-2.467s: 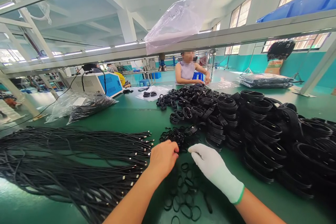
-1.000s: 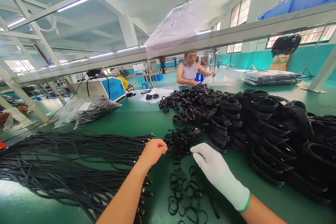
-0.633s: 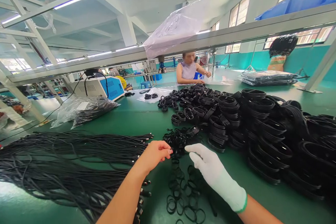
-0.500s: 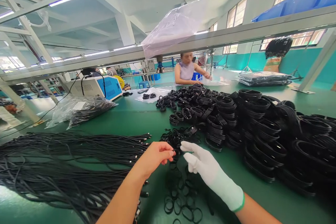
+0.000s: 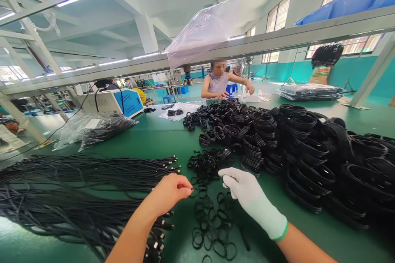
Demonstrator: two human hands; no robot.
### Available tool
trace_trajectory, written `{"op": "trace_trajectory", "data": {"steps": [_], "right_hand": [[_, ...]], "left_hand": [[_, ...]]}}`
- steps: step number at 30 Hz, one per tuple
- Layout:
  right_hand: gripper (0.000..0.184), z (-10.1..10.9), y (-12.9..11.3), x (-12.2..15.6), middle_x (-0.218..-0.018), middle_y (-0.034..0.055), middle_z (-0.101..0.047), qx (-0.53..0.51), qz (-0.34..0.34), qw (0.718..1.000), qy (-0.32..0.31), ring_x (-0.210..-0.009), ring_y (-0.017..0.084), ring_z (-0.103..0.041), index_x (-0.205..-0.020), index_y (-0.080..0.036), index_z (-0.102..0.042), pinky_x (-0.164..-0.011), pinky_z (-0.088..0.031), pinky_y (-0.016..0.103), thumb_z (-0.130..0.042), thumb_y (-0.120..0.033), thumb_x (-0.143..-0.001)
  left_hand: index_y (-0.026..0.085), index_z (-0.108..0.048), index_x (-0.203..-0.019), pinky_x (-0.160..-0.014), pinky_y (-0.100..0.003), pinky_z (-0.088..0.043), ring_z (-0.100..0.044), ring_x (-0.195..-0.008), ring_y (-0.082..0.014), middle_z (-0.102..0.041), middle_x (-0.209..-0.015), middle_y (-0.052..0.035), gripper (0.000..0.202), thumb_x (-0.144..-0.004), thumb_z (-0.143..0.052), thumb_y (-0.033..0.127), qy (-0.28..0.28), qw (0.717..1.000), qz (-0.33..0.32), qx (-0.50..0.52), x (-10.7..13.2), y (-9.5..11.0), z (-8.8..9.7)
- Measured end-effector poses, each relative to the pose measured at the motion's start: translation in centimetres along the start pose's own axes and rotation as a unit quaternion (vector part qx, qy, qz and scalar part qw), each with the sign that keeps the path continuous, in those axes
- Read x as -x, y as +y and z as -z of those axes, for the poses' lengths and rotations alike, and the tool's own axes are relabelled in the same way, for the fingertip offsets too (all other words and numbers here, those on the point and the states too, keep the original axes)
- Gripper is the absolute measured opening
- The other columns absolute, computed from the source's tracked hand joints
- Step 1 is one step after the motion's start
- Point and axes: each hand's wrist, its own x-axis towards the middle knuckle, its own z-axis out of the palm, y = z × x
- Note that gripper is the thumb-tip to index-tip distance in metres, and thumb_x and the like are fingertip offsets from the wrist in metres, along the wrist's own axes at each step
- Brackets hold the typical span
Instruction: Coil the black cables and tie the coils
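Note:
My bare left hand (image 5: 174,191) is closed in a pinch above the green table, with a thin black band (image 5: 194,192) at its fingertips. Opposite it, my right hand (image 5: 242,187), in a white glove with a green cuff, has thumb and fingers pressed together; whatever may be in them is hidden. Between and below the hands lie loose black bands (image 5: 208,222). Just beyond is a denser heap of small black bands (image 5: 205,164). Long black cables (image 5: 101,176) with metal-tipped plugs stretch out left of my left hand, some passing behind the forearm.
Coiled black cables (image 5: 304,152) are piled high along the right. Plastic bags (image 5: 95,129) and a blue-and-white machine (image 5: 123,102) stand at the back left. Across the table a person (image 5: 218,84) works by a clear sheet. A metal beam (image 5: 271,41) crosses overhead.
My left hand has moved left and a little toward me, away from the bands. My right hand has shifted slightly right, its fingers drawing together. The person opposite has moved their arms.

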Motion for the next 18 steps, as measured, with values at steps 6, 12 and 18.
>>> {"op": "trace_trajectory", "data": {"steps": [6, 12, 18], "right_hand": [[0.033, -0.1, 0.6, 0.2, -0.102, 0.0071, -0.065, 0.157, 0.064, 0.984, 0.046, -0.094, 0.024, -0.061, -0.1, -0.022, -0.066, -0.087, -0.046, 0.039, -0.047, -0.021, -0.073], [0.034, -0.1, 1.0, 0.1, -0.105, 0.0071, -0.064, 0.214, 0.1, 0.969, 0.069, -0.092, 0.023, -0.063, -0.102, -0.022, -0.064, -0.084, -0.049, 0.039, -0.039, -0.024, -0.08], [0.031, -0.3, 0.9, 0.3, -0.099, 0.0059, -0.066, 0.209, 0.132, 0.966, 0.074, -0.088, 0.021, -0.064, -0.096, -0.023, -0.065, -0.079, -0.051, 0.036, -0.037, -0.024, -0.081]], "left_hand": [[0.024, -0.065, -0.072, -0.062, -0.027, -0.035, -0.058, -0.075, -0.0199, -0.064, -0.074, -0.0007, 0.013, -0.077, -0.055, 0.017, 0.095, 0.981, 0.036, -0.165, -2.7, 0.6, -2.3], [0.024, -0.064, -0.079, -0.066, -0.026, -0.038, -0.059, -0.082, -0.0188, -0.061, -0.089, -0.001, 0.014, -0.082, -0.053, 0.017, 0.114, 0.967, 0.008, -0.227, -5.5, 1.9, -4.1], [0.024, -0.065, -0.075, -0.073, -0.028, -0.038, -0.058, -0.087, -0.0196, -0.058, -0.091, -0.0009, 0.02, -0.075, -0.055, 0.007, 0.085, 0.973, -0.037, -0.209, -6.1, 2.1, -5.1]]}}
